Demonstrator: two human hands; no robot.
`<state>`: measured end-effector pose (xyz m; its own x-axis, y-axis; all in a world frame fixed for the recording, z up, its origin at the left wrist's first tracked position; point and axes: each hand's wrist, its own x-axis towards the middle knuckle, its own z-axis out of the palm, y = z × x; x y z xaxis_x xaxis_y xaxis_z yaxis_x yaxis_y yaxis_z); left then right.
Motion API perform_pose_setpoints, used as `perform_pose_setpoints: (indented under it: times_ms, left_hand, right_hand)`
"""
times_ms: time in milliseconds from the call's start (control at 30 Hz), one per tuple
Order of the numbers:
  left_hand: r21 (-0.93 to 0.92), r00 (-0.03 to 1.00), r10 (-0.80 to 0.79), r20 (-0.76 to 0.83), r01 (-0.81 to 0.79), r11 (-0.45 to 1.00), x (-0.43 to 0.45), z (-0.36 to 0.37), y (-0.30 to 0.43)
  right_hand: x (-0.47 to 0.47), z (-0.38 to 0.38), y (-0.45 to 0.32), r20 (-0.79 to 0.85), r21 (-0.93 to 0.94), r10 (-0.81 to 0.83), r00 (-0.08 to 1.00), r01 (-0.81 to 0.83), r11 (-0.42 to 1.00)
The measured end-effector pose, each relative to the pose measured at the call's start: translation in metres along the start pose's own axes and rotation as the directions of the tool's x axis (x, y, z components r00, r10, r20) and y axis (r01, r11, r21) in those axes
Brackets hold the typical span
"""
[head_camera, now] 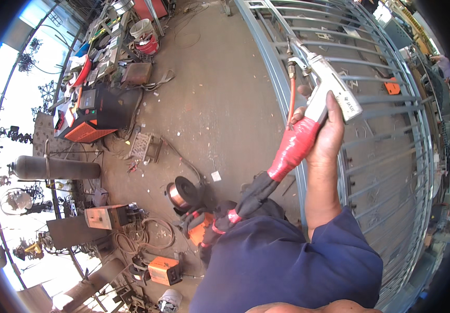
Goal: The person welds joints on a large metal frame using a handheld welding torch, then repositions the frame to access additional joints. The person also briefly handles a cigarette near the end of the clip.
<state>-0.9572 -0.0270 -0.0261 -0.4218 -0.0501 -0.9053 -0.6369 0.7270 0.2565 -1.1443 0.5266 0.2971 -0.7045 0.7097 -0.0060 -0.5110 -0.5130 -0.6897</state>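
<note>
My right hand point(326, 137) is palm up around the grip of a white handheld welding gun point(336, 88), probably a laser type. Its thumb lies along the right side, and fingertips show at the left. The gun's metal nozzle points away from me over a steel-bar frame point(311, 54). A brass fitting point(291, 68) and a thin orange hose point(292, 98) run beside it. Red tape point(293, 143) wraps the cable end below the grip. From there a black-sleeved cable point(258, 191) trails left past my blue shirt. My left hand is out of view.
On the floor to the left are a copper wire spool point(180, 194), coiled cable point(162, 234) and an orange machine point(165, 270). Farther left stand a gas cylinder point(58, 168) and a black-and-orange machine point(95, 113). Another person point(442, 66) appears at the far right.
</note>
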Motion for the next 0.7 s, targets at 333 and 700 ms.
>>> perform_pose_setpoints:
  times_ms: [333, 700]
  left_hand:
    - [0.022, 0.997, -0.055, 0.061, 0.053, 0.998, 0.119, -0.059, 0.237]
    - [-0.082, 0.996, 0.077, -0.036, -0.08, 0.993, 0.269, -0.2, 0.612]
  right_hand:
    - [0.272, 0.074, 0.09, 0.015, -0.031, -0.01, 1.0, 0.011, 0.999]
    - [0.597, 0.146, 0.163, -0.072, -0.091, -0.049, 0.996, 0.042, 0.995]
